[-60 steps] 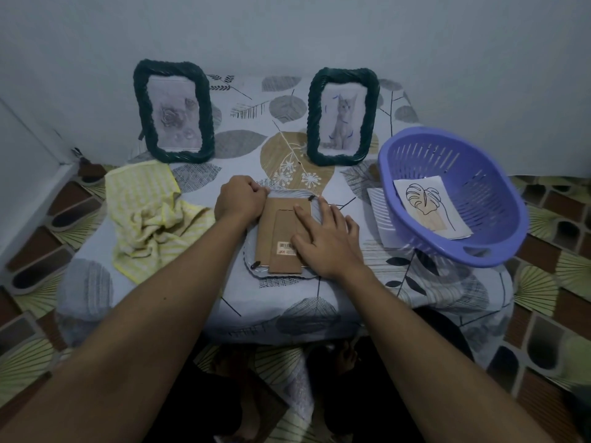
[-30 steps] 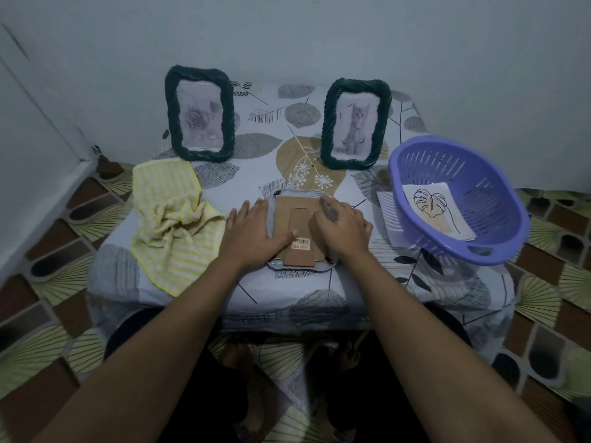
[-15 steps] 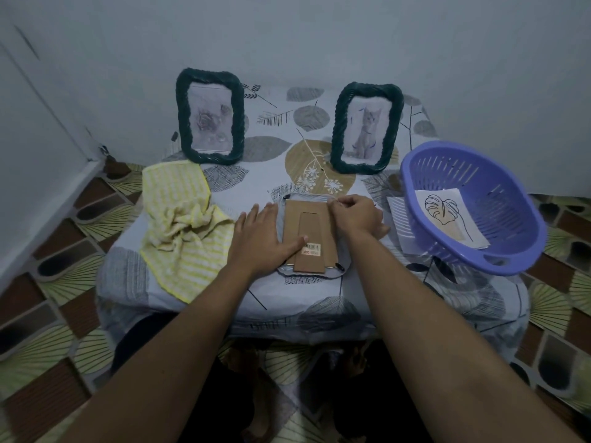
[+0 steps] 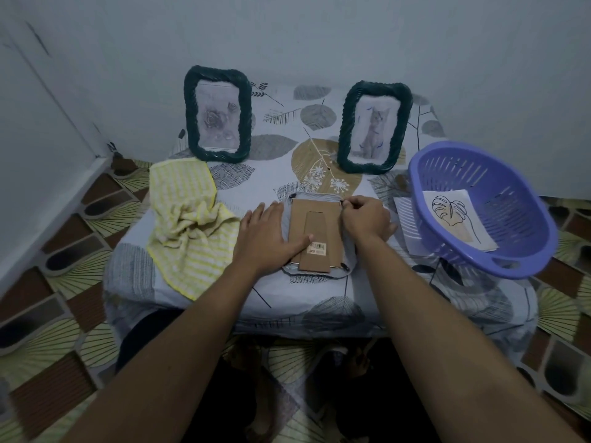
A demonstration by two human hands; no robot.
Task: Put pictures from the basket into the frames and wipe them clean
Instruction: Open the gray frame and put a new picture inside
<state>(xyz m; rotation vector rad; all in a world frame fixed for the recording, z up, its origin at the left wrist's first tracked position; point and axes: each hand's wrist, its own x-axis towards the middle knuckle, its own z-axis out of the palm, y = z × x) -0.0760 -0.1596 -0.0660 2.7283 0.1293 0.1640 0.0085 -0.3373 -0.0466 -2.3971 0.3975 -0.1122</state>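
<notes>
- Backing work looks to be the step in hand: a third frame [image 4: 315, 238] lies face down in the middle of the counter [image 4: 319, 302], with its stiff brown cardboard back and fold-out stand uppermost and a barcode sticker near the lower edge.
- The left hand [image 4: 263, 238] lies flat with straight fingers, pressing the cardboard's left side.
- The right hand [image 4: 364, 219] is curled, pinching a small dark clip [image 4: 342, 202] at the far right corner; I cannot tell whether the clip is being opened or closed.
- The next move probably calls for the same fine pinch at the other corner clips while the flat hand steadies the back.
- The yellow checked cloth [image 4: 188, 219], soft and rumpled, lies just left, ready for wiping.
- Two upright frames, the rose frame [image 4: 217, 113] and the cat frame [image 4: 372, 126], have dark green twisted-rope rims.
- The purple slotted plastic basket [image 4: 511, 270] sits tilted at the right and holds a thin leaf print [image 4: 454, 219].
</notes>
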